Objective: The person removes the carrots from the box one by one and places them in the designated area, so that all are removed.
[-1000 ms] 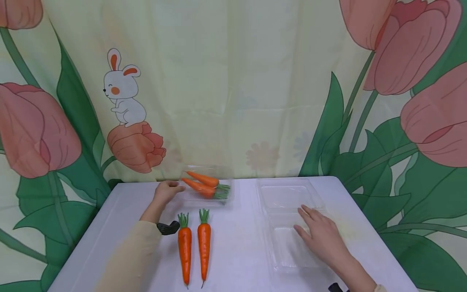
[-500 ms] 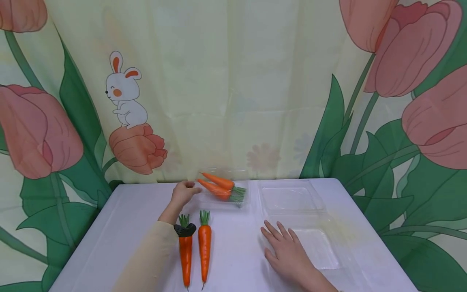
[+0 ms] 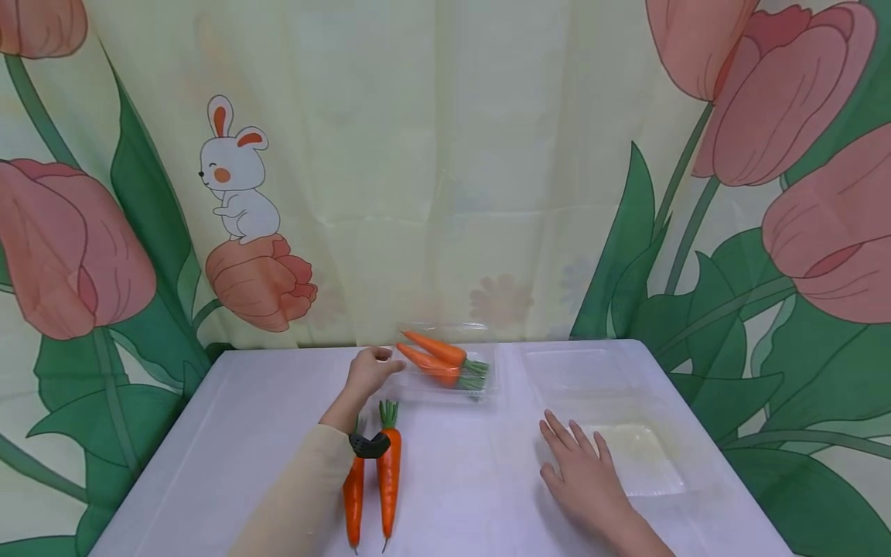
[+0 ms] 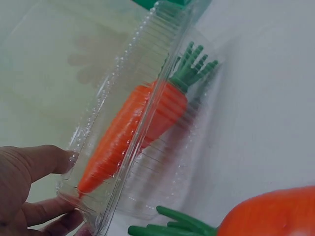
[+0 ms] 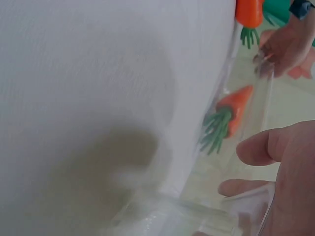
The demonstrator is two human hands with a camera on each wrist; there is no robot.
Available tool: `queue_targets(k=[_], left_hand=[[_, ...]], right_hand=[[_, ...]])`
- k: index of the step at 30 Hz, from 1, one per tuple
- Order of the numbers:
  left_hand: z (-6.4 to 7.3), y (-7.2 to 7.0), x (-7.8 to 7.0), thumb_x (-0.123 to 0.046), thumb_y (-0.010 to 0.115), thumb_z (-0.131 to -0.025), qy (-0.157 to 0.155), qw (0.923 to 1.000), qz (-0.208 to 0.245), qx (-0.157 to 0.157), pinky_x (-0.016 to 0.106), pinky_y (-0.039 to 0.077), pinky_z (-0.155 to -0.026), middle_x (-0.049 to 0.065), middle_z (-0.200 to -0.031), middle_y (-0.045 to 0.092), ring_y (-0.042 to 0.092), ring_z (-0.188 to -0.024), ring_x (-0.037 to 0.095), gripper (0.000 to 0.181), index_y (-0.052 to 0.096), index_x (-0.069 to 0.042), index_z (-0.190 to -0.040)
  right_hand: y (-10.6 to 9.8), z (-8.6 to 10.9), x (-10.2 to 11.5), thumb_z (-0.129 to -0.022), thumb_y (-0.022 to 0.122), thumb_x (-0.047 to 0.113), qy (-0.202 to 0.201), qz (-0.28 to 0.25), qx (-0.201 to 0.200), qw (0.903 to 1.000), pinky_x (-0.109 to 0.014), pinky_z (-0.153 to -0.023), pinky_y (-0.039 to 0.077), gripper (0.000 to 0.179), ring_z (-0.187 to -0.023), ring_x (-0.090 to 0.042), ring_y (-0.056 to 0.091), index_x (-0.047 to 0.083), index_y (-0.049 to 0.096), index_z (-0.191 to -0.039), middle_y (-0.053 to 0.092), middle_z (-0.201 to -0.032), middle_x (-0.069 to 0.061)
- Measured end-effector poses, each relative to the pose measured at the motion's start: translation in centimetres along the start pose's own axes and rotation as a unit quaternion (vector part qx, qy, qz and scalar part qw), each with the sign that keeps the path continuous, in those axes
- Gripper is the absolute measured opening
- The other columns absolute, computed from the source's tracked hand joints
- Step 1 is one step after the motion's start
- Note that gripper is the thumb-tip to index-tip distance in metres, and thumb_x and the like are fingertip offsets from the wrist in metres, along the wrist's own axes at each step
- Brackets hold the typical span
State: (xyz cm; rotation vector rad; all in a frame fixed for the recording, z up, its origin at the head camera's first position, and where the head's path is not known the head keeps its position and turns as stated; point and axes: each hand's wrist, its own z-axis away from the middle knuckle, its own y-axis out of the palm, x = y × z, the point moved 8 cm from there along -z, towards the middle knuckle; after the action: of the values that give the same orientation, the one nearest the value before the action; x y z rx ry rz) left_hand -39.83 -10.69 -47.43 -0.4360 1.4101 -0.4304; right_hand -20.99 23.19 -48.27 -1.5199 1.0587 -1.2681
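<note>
My left hand (image 3: 367,377) grips the left end of a clear plastic clamshell box (image 3: 426,393), its thumb on the lid side and its fingers at the lower edge in the left wrist view. Two carrots (image 3: 438,362) with green tops lie inside; the box's lid is down over them. My right hand (image 3: 583,472), fingers spread, rests against the left side of a second clear clamshell container (image 3: 668,483), which lies unfolded. Only part of that container's clear wall (image 5: 197,209) shows in the right wrist view.
Two loose carrots (image 3: 390,472) lie side by side on the white table (image 3: 459,495), tops pointing away; the left one is partly hidden by the left wrist's black camera mount (image 3: 369,445). A printed curtain (image 3: 452,193) hangs behind the table's far edge.
The box with two carrots has slid right along with my left hand. My right hand has shifted to the unfolded container's left side, and that container has moved right. The loose carrots stayed put.
</note>
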Motion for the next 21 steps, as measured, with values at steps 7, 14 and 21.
queue_targets(k=[7, 14, 21], left_hand=[[0.4, 0.9, -0.3, -0.029, 0.076, -0.092, -0.010, 0.9999, -0.003, 0.005, 0.051, 0.053, -0.102, 0.023, -0.134, 0.062, 0.060, -0.119, 0.037, 0.055, 0.061, 0.002, -0.134], [1.3, 1.8, -0.8, -0.031, 0.078, -0.090, -0.015, 0.9996, -0.019, 0.011, 0.049, 0.056, -0.096, 0.021, -0.127, 0.064, 0.062, -0.112, 0.035, 0.053, 0.062, 0.000, -0.129], [2.4, 2.8, -1.1, -0.033, 0.079, -0.089, -0.008, 0.9991, -0.038, 0.018, 0.045, 0.058, -0.090, 0.019, -0.121, 0.065, 0.063, -0.103, 0.031, 0.052, 0.062, -0.001, -0.127]], right_hand=[[-0.2, -0.1, -2.0, -0.099, 0.061, 0.023, 0.029, -0.021, -0.001, 0.9993, -0.079, -0.113, 0.020, 0.060, -0.146, -0.052, 0.037, 0.002, 0.045, -0.154, 0.035, -0.166, -0.012], [-0.1, -0.1, -2.8, -0.099, 0.062, 0.020, 0.028, -0.040, -0.022, 0.9986, -0.077, -0.108, 0.032, 0.062, -0.141, -0.053, 0.043, -0.001, 0.043, -0.154, 0.033, -0.167, -0.013], [-0.3, -0.4, -2.6, -0.099, 0.064, 0.024, 0.023, -0.033, -0.033, 0.9986, -0.074, -0.108, 0.035, 0.060, -0.140, -0.053, 0.045, 0.000, 0.048, -0.151, 0.036, -0.165, -0.017]])
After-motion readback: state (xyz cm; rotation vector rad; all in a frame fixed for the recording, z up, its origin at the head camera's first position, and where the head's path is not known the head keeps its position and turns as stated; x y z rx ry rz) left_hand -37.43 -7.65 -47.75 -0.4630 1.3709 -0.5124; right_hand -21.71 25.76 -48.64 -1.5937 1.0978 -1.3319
